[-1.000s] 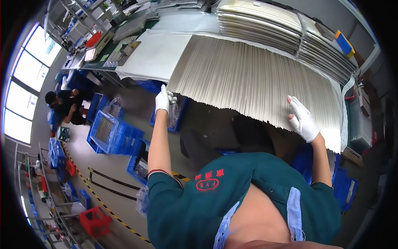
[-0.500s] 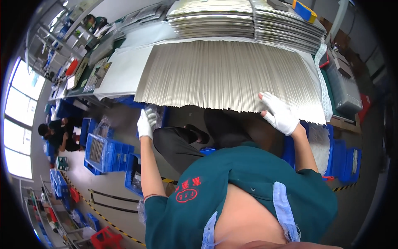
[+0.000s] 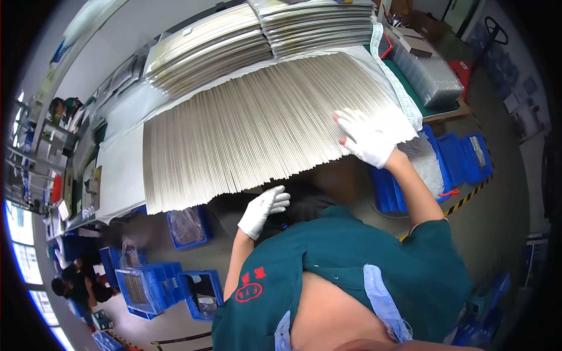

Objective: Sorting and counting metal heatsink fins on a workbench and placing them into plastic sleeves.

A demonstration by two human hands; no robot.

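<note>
Surface [image 3: 120, 175], white-covered: a wide row of thin metallic strips [image 3: 252, 128] lies side by side across it. My green shirt [image 3: 380, 251] below; sheet stacks [image 3: 205, 52] behind the row. My gloved right hand [image 3: 369, 140], fingers slightly spread, over the row's right part; contact unclear. Gloved left hand [image 3: 262, 212] just off the near edge, fingers extended, close together, nothing visibly held. Shirt chest: red lettered oval emblem [image 3: 249, 292].

I see a green desk [image 3: 433, 112] partly under a white sheet [image 3: 120, 181], a wide row of thin silvery strips [image 3: 252, 126] on it, layered stacks [image 3: 205, 50] behind, clear plastic trays [image 3: 436, 82] far right.
</note>
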